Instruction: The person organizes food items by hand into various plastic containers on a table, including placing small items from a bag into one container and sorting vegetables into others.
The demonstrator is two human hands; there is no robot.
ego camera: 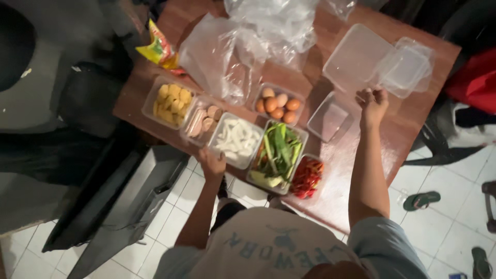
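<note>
My left hand point(212, 163) sits at the near edge of the wooden table point(413, 111), fingers curled against the rim of a clear tub of white strips point(236, 139). Whether it grips the tub is unclear. My right hand point(373, 101) is closed in a fist over the table, just right of an empty clear tub point(329, 120) and below a stack of clear lids point(356, 57). Nothing shows inside the fist. Between the hands stand a tub of green vegetables point(278, 153) and a tub of red chillies point(307, 177).
More tubs hold yellow pieces point(172, 103), sausage slices point(202, 120) and eggs point(278, 104). Crumpled clear plastic bags point(248, 41) and a yellow snack packet point(158, 49) lie at the far side. A dark cabinet point(129, 196) stands left; sandals point(421, 200) lie on the tiled floor.
</note>
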